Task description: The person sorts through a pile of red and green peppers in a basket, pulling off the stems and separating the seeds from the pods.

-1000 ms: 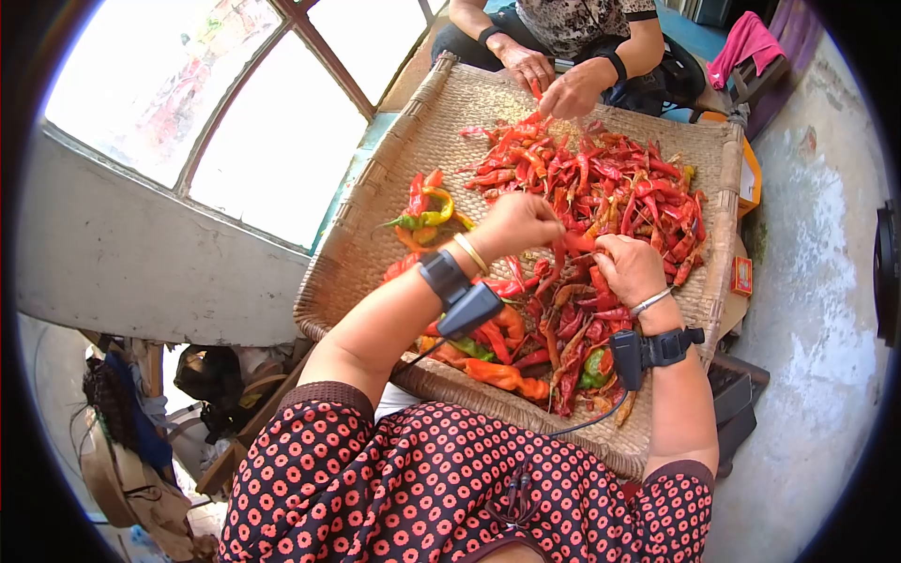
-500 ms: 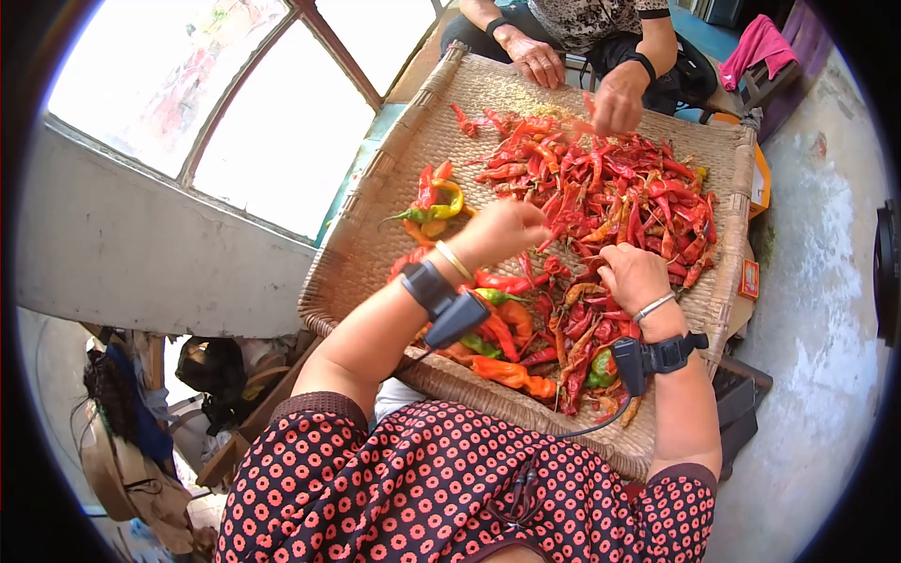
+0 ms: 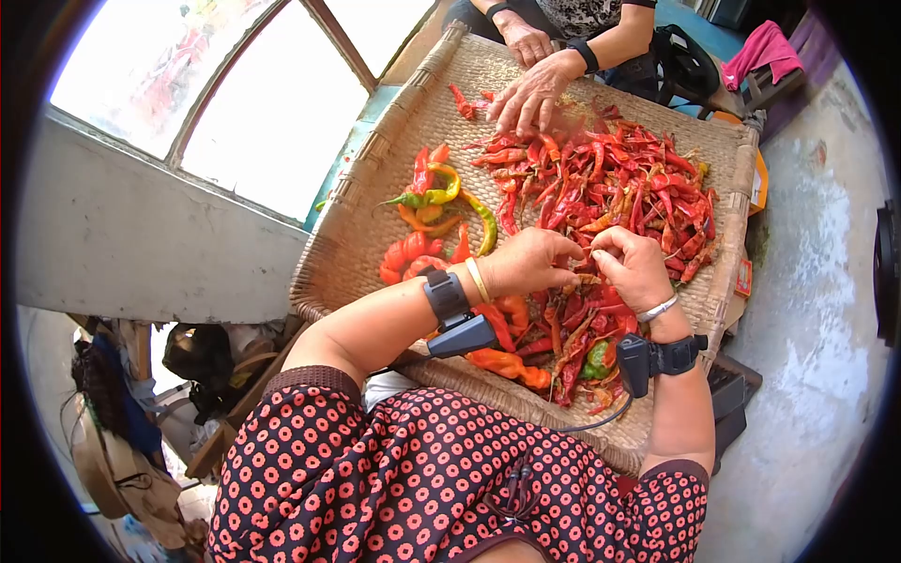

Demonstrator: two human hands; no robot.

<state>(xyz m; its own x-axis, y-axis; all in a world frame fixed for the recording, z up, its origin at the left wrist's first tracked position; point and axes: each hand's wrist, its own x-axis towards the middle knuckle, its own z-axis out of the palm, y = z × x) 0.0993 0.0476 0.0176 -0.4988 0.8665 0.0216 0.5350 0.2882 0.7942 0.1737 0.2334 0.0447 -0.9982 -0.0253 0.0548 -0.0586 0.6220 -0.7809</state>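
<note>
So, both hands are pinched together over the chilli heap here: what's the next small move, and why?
Probably draw the hands apart to break the piece they share. The left hand and right hand seem to pinch one dried red chilli between them, just above the red chilli heap on the woven straw tray.

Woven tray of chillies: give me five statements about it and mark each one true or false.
1. The red chillies lie on a woven tray. True.
2. The person's left hand and right hand rest at opposite edges of the tray. False: their curled fingertips meet over the red pile.
3. A co-worker's hand lies spread on the chillies at the far side. True.
4. Every chilli is red. False: green and yellow chillies lie in a small group beside the pile.
5. The person's wrists are bare. False: each bears a black wristband.
</note>
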